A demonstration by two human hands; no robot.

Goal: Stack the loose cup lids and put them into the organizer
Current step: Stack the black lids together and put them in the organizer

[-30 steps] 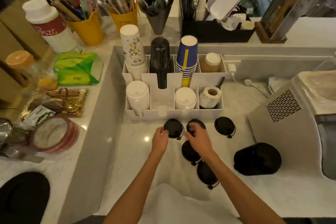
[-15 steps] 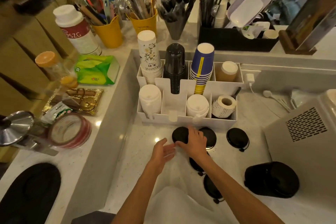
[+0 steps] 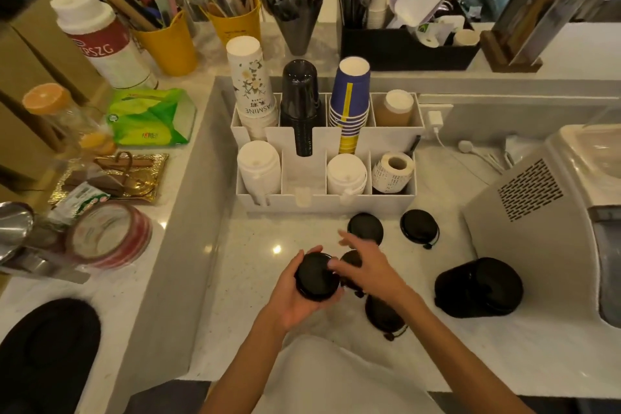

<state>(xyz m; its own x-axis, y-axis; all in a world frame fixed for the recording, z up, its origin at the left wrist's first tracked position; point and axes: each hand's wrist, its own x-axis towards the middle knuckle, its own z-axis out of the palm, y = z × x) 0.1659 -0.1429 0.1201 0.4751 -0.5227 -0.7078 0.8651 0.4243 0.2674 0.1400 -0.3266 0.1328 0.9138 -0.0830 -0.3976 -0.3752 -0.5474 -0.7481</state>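
Note:
My left hand (image 3: 289, 299) grips a black cup lid (image 3: 316, 276) above the counter, fingers curled round its rim. Beside it, my right hand (image 3: 364, 267) hovers with spread, straight fingers, blurred, touching the held lid's right edge. Loose black lids lie on the counter: one (image 3: 368, 227) just past my right fingers, one (image 3: 418, 225) further right, one (image 3: 351, 259) partly under my right hand, and one (image 3: 383, 314) under my right forearm. The white organizer (image 3: 329, 203) stands behind them; its second front compartment (image 3: 304, 175) has nothing in it.
A stack of black lids (image 3: 479, 287) lies on its side at the right. A grey machine (image 3: 551, 212) stands at the far right. The organizer holds cup stacks, white lids and a label roll (image 3: 393, 171). Tape rolls (image 3: 111, 235) and clutter fill the left ledge.
A lid that lay in front of the organizer has been lifted and now sits in my left hand. My right hand has drawn back toward me beside it.

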